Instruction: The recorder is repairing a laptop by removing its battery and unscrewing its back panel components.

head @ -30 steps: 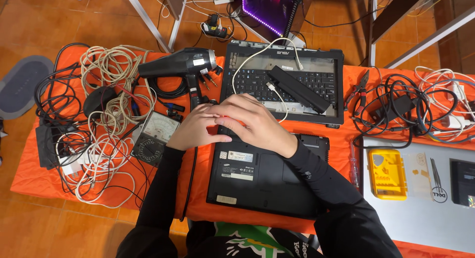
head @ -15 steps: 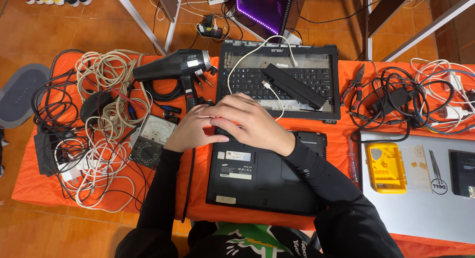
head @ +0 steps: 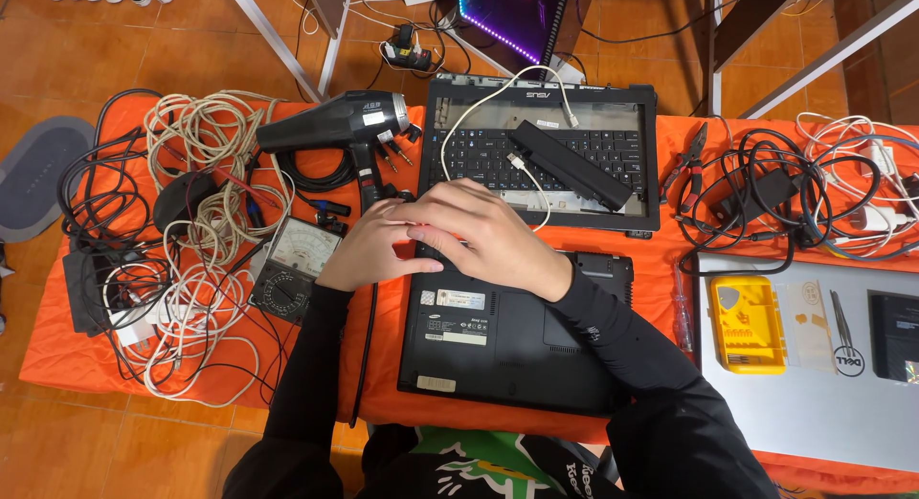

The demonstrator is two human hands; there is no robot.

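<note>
Evidently both hands met at the far left corner of an upturned black laptop (head: pixel 517 332), which lay bottom side up on the orange table cover (head: pixel 383 384), directly before the person. The left hand (head: pixel 369 245) rested at that corner with its fingers curled and pointing right, touching the laptop's edge. The right hand (head: pixel 483 231) lay over it, palm down, fingers bent and pressed against the same corner. Whether either hand pinched some small part there could not be told, since the right hand hid the spot. Both arms wore black sleeves.

Just beyond the hands lay a second, opened laptop shell (head: pixel 541 150) with its keyboard showing; a long black battery bar (head: pixel 565 164) sat slantwise on the keys and a white cable (head: pixel 488 111) looped across it. To the left of this stood a black hot-air gun (head: pixel 335 126), lying on its side, and nearer the person an analogue multimeter (head: pixel 297 269) sat just beside the left wrist. Farther left, a tangle of white and black cords (head: pixel 191 221) covered the cloth. On the right, a silver laptop lid (head: pixel 814 365) carried a yellow screwdriver-bit case (head: pixel 747 322), with pliers (head: pixel 691 159) and a black power adapter (head: pixel 766 188) among wires beyond it.
</note>
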